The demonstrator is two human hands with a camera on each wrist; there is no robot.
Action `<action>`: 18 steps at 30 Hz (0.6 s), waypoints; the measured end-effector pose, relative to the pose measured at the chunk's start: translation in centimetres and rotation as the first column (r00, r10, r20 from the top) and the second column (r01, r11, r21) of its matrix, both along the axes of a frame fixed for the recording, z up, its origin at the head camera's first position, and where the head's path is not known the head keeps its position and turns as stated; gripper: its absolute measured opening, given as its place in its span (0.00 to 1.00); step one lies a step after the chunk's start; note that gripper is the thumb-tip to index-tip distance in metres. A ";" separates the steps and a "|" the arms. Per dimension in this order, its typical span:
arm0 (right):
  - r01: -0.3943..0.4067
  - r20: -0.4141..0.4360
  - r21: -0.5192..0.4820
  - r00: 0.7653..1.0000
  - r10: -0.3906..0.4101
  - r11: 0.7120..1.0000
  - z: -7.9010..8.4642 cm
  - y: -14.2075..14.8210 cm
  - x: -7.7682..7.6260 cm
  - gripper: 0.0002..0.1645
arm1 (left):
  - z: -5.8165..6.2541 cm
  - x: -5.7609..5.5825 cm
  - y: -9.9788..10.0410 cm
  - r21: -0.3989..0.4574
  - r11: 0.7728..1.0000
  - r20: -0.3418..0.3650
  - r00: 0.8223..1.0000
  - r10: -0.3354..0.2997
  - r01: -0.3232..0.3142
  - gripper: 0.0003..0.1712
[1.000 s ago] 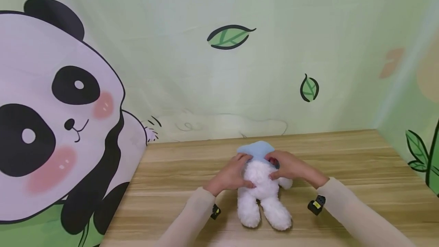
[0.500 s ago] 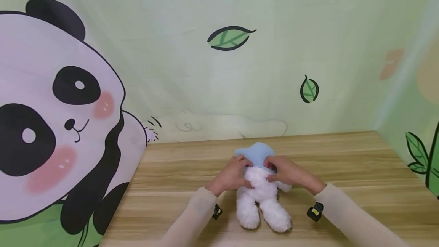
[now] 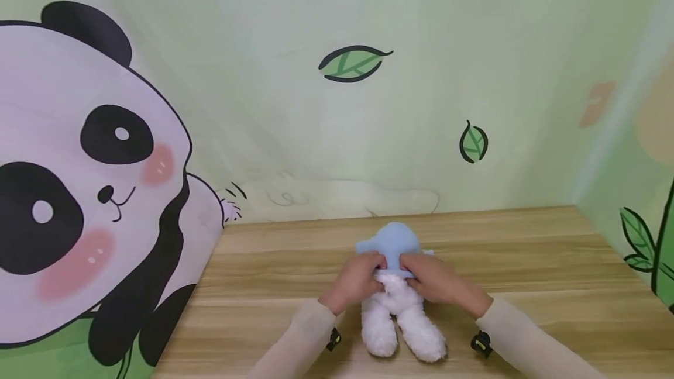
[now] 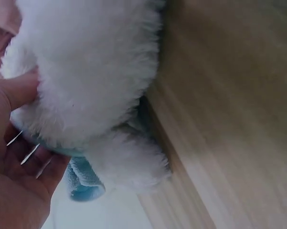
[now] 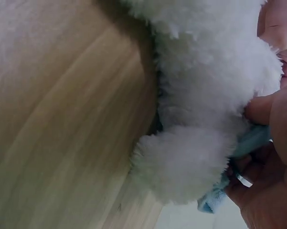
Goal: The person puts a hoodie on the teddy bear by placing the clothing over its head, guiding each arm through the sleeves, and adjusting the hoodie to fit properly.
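A white fluffy plush toy (image 3: pixel 380 332) lies on the table, its legs toward me. Light blue cloth, apparently a doll garment (image 3: pixel 395 241), covers its upper end, with a small flap out to each side. My left hand (image 3: pixel 358 279) pinches the cloth's lower edge on the left, thumb pressed into the white fur. On the other side my right hand (image 3: pixel 442 278) grips the same edge. In the left wrist view a tube-like end of the garment (image 4: pixel 86 183) hangs past the fur. The toy's head is hidden under the cloth.
The wood-grain table (image 3: pixel 274 285) runs back to a printed cloth backdrop (image 3: pixel 253 104) with a large panda and leaves. A small black device (image 3: pixel 481 344) sits at the right wrist, another black device (image 3: pixel 334 339) at the left.
Both hands have moved down toward me, drawing the blue cloth farther over the white fur. The cloth now looks rounder and spreads to both sides.
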State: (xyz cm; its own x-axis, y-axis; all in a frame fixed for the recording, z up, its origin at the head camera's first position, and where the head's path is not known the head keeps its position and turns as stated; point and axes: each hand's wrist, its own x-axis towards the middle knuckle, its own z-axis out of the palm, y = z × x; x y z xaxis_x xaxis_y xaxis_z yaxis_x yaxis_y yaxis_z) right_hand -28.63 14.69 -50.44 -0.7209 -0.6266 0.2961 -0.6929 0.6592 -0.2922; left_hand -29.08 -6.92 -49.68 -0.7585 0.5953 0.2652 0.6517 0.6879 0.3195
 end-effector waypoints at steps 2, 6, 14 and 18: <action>-0.015 -0.026 -0.014 1.000 0.015 1.000 -0.3 -0.2 0.0 0.19 | -0.1 0.3 0.0 -0.013 1.000 -0.024 1.000 0.004 -0.004 0.16; -0.024 -0.078 -0.044 0.997 0.020 0.999 -0.6 -0.4 0.0 0.20 | -0.4 0.6 0.2 -0.033 0.999 -0.103 0.995 -0.005 0.001 0.13; 0.090 -0.189 -0.067 0.977 -0.101 0.994 -0.5 0.4 0.9 0.15 | -0.7 1.1 -1.0 -0.003 1.000 -0.083 0.997 -0.005 0.005 0.15; 0.066 -0.115 -0.058 0.991 -0.072 0.996 0.3 0.9 1.5 0.16 | -0.1 1.5 -2.0 -0.016 0.999 0.064 0.997 -0.042 0.043 0.26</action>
State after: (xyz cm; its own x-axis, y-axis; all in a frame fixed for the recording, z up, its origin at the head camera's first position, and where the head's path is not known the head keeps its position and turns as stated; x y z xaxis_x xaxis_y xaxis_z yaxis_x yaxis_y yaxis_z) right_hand -27.12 15.60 -50.15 -0.7203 -0.5574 0.4129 -0.6779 0.6920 -0.2484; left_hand -27.62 -8.88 -49.83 -0.7477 0.6311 0.2063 0.6587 0.6660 0.3500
